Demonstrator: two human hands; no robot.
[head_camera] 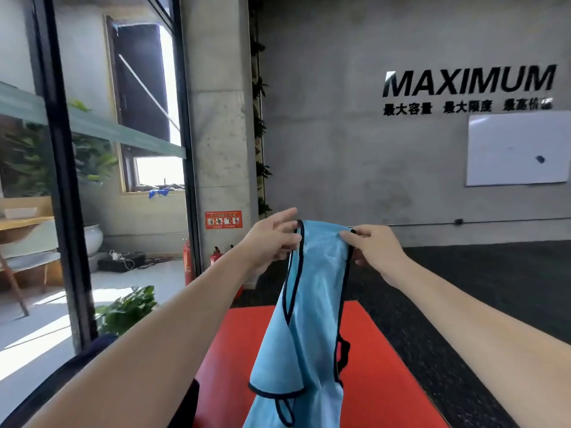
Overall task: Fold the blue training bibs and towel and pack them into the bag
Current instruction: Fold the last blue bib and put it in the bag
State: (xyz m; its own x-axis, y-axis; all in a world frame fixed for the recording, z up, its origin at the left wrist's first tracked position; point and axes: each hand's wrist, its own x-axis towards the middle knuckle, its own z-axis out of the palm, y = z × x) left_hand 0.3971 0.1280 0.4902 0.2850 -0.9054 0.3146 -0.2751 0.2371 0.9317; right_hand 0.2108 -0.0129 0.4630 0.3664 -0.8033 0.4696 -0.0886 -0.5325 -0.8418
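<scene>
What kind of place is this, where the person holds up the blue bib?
Probably a gym or training studio. A red mat lies on dark speckled flooring, the concrete wall carries a large MAXIMUM sign above a whiteboard, and both hands, left hand and right hand, hold up a blue training bib.

Daylight floods in from the window (159, 169) on the left, blown out to pure white, and lays bright patches across the pale floor (37, 341) beyond the glass partition (24, 156), which carries faint reflections. The concrete wall (340, 134) is evenly, softly lit. Wide-angle distortion bends vertical lines near the edges. Overall sharpness is soft, with slight blur on the smaller wall lettering (466, 108).
</scene>
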